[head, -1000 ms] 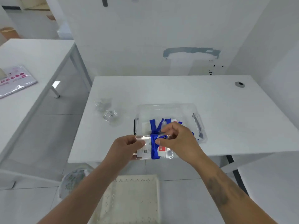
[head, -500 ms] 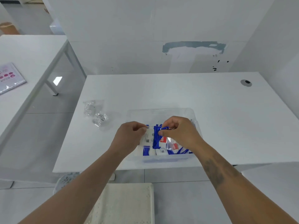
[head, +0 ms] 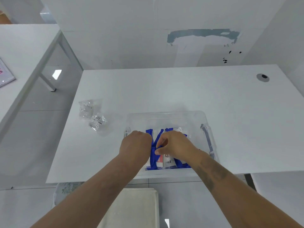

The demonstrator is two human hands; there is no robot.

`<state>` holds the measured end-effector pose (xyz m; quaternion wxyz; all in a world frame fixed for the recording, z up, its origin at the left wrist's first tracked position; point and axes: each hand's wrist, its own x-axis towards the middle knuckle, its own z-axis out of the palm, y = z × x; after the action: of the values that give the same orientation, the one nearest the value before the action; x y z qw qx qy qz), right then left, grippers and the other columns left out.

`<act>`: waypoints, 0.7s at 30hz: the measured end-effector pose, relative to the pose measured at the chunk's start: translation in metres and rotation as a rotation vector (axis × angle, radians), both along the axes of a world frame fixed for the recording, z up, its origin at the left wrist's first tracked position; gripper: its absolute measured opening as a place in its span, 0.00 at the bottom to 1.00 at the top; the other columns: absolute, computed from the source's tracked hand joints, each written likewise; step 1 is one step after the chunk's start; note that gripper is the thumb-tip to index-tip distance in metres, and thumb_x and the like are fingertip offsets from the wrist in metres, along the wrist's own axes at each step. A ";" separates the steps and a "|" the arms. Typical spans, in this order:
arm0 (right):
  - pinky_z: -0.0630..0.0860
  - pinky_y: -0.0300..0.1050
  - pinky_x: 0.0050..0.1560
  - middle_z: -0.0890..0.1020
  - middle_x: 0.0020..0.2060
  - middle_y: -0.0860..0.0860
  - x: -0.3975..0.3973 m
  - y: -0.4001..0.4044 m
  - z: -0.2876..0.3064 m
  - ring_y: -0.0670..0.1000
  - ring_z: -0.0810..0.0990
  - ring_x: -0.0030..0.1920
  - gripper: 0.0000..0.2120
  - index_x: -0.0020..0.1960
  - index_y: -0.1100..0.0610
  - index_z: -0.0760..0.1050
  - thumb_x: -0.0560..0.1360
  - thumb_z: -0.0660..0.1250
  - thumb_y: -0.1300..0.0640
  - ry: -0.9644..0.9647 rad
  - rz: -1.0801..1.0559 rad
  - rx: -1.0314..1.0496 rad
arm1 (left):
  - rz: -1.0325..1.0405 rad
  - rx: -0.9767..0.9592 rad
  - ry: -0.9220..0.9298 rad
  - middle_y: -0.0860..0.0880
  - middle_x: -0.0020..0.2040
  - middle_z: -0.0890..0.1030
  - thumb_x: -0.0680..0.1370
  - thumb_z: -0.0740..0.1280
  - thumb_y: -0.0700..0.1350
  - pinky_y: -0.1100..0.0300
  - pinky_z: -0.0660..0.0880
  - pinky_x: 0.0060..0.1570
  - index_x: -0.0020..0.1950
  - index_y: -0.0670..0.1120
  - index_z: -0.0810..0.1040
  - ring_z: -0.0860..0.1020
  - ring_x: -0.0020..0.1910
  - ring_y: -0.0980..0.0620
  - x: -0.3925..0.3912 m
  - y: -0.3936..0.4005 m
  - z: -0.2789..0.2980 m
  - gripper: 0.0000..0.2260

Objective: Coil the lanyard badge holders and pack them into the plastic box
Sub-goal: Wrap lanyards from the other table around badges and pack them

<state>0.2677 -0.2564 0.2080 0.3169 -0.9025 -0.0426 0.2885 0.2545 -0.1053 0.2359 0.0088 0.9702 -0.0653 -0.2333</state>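
Both of your hands now reach down inside the clear plastic box [head: 166, 115] near the front edge of the white table [head: 181, 89], lowering the wrapped badge holder [head: 164, 160] that a second ago you held in front of the box, above the table's edge. It has moved from open air into the box, so this one looks all but packed.

Your right hand [head: 174, 143] pinches the blue lanyard [head: 153, 155] wound round the holder, thumb and forefinger closed on the strap. Your left hand [head: 135, 144] is curled at the holder's left end, but its fingers are turned away, so whether it grips cannot be told.

More blue straps show beneath your hands; how many holders lie there is unclear. Your wrists hide the box's middle. Crumpled clear wrappers [head: 92, 113] lie on the table to the left, well apart.
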 end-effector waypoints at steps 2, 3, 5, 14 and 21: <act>0.77 0.43 0.45 0.84 0.44 0.44 0.000 0.007 -0.001 0.47 0.81 0.46 0.07 0.48 0.49 0.82 0.71 0.73 0.49 -0.084 0.124 -0.181 | 0.000 -0.008 -0.021 0.50 0.38 0.72 0.76 0.60 0.34 0.59 0.69 0.40 0.46 0.46 0.78 0.71 0.42 0.50 -0.002 0.000 0.003 0.10; 0.75 0.42 0.43 0.84 0.45 0.45 0.001 0.010 -0.001 0.48 0.81 0.46 0.08 0.49 0.48 0.82 0.72 0.72 0.47 -0.133 0.183 -0.275 | 0.014 -0.036 -0.036 0.51 0.36 0.71 0.76 0.59 0.35 0.59 0.68 0.39 0.44 0.46 0.76 0.72 0.41 0.49 -0.002 0.000 0.006 0.09; 0.73 0.43 0.42 0.84 0.45 0.46 0.002 0.014 -0.001 0.49 0.82 0.45 0.10 0.50 0.47 0.82 0.72 0.70 0.45 -0.223 0.243 -0.388 | 0.044 -0.141 -0.093 0.51 0.39 0.77 0.79 0.59 0.39 0.57 0.71 0.40 0.46 0.46 0.79 0.76 0.43 0.49 -0.005 0.003 0.011 0.10; 0.72 0.40 0.47 0.79 0.51 0.39 -0.020 -0.009 0.031 0.44 0.78 0.49 0.16 0.57 0.42 0.76 0.72 0.69 0.39 -0.251 -0.007 -0.167 | 0.259 -0.633 -0.335 0.63 0.53 0.79 0.80 0.65 0.51 0.59 0.77 0.53 0.59 0.58 0.80 0.77 0.52 0.60 -0.047 0.029 0.013 0.09; 0.72 0.44 0.62 0.74 0.61 0.34 -0.083 -0.017 0.044 0.40 0.72 0.62 0.22 0.68 0.38 0.69 0.75 0.64 0.37 -0.346 -0.219 0.200 | 0.439 -0.786 -0.410 0.65 0.57 0.78 0.79 0.65 0.53 0.65 0.78 0.51 0.64 0.62 0.74 0.76 0.55 0.63 -0.109 0.039 0.010 0.13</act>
<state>0.1845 -0.2737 0.2519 0.4223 -0.9018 -0.0264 0.0874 0.1458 -0.0660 0.2458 0.4098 0.9103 0.0571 0.0118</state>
